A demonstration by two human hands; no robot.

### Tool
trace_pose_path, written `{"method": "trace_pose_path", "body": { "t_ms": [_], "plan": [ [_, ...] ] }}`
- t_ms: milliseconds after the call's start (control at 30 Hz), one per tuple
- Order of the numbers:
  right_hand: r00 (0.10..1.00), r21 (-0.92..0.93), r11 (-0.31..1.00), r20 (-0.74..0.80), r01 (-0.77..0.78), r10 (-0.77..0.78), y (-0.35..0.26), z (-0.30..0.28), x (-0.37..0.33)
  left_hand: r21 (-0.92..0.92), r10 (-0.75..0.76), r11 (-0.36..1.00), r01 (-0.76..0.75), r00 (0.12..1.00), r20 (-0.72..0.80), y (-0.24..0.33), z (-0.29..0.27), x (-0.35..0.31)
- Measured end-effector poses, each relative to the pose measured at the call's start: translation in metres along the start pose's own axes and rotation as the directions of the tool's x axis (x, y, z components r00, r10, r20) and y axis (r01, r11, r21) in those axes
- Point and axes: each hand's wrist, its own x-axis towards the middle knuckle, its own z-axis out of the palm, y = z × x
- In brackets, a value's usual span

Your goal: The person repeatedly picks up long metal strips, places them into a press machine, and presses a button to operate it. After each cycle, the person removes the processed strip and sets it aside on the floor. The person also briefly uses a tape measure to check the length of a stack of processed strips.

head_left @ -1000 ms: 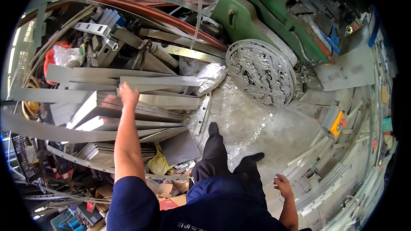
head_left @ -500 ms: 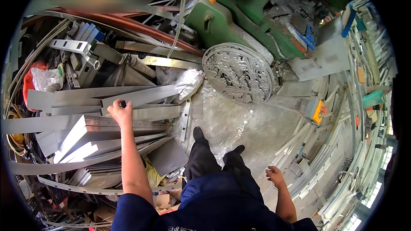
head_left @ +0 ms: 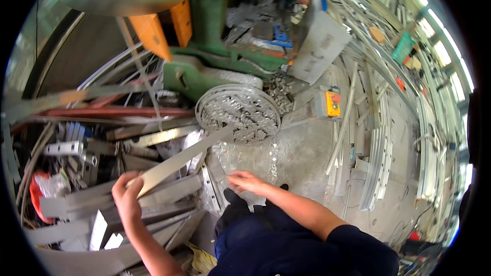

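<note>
A long flat metal strip [head_left: 185,159] is gripped near its lower left end by my left hand [head_left: 128,197]. It slants up and away, and its far end lies across the edge of a round drum [head_left: 239,92] filled with metal scraps. My right hand [head_left: 246,181] is above my feet, apart from the strip, its fingers stretched out and somewhat blurred; I see nothing in it. Beneath and beside my left hand lies a pile of metal strips and plates [head_left: 171,192].
A green machine [head_left: 199,74] with orange parts stands behind the drum. An orange control box [head_left: 333,104] on a post is right of it. Long metal profiles [head_left: 378,163] lie along the right. A white plastic bag [head_left: 51,184] lies at far left.
My left hand has taken up a metal strip from the pile, its far end now at the drum. My right hand has swung inward from the right. The view has turned right.
</note>
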Motion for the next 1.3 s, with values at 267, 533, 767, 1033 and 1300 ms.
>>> {"method": "trace_pose_path", "body": {
  "t_ms": [267,533,767,1033,1300],
  "plan": [
    [0.852,0.76,0.442,-0.274,0.476,-0.446,-0.163,0.047,0.003,-0.446,0.123,0.89,-0.099,0.992,0.026,-0.084,0.006,-0.063],
    [0.842,0.474,0.716,-0.441,0.512,-0.311,-0.204,-0.069,0.042,-0.423,0.002,0.886,0.191,0.91,0.415,-0.107,0.187,-0.077],
    [0.844,0.506,0.707,-0.475,0.494,-0.249,-0.229,-0.134,0.087,-0.308,-0.115,0.922,0.232,0.928,0.354,-0.091,0.249,-0.034],
    [0.863,0.506,0.732,-0.451,0.457,-0.227,-0.27,-0.179,0.119,-0.253,-0.014,0.964,0.08,0.968,0.252,-0.083,0.29,-0.004],
    [0.844,0.471,0.729,-0.458,0.497,-0.279,-0.306,-0.226,0.146,0.104,0.419,0.906,-0.409,0.902,-0.106,-0.086,0.384,0.038]
  ]
}}
